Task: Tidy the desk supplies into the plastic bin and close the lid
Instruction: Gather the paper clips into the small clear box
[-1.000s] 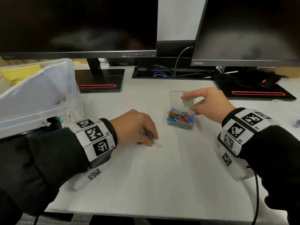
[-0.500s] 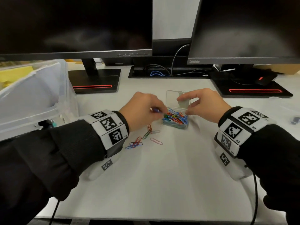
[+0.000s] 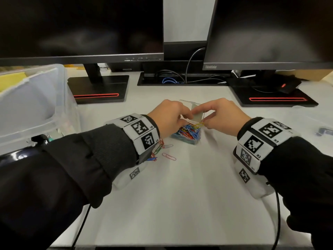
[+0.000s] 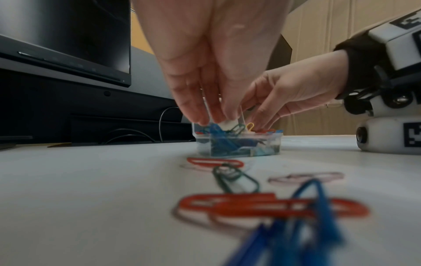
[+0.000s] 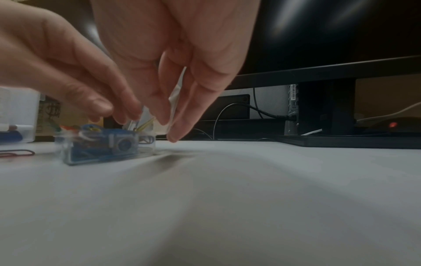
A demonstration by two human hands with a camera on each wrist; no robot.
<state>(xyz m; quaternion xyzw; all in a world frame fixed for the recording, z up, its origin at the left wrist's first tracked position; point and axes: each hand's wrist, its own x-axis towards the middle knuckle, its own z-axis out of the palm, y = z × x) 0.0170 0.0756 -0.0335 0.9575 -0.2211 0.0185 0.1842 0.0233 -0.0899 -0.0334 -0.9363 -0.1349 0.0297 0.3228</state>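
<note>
A small clear clip box full of coloured paper clips stands mid-desk. Its hinged lid leans forward over the box. My right hand pinches the lid's right side. My left hand has its fingertips closed on the lid's left edge, just above the clips. Several loose paper clips lie on the desk under my left wrist. The large clear plastic bin stands at the far left with its top uncovered.
Two dark monitors stand behind on black stands, with a cable tray between them. A small dark object lies at the right edge. White desk surface stretches from the box toward me.
My left hand left the loose clips, carried one to the box, and now sits at the lid. The lid has tipped forward from upright. My right hand stayed on it.
</note>
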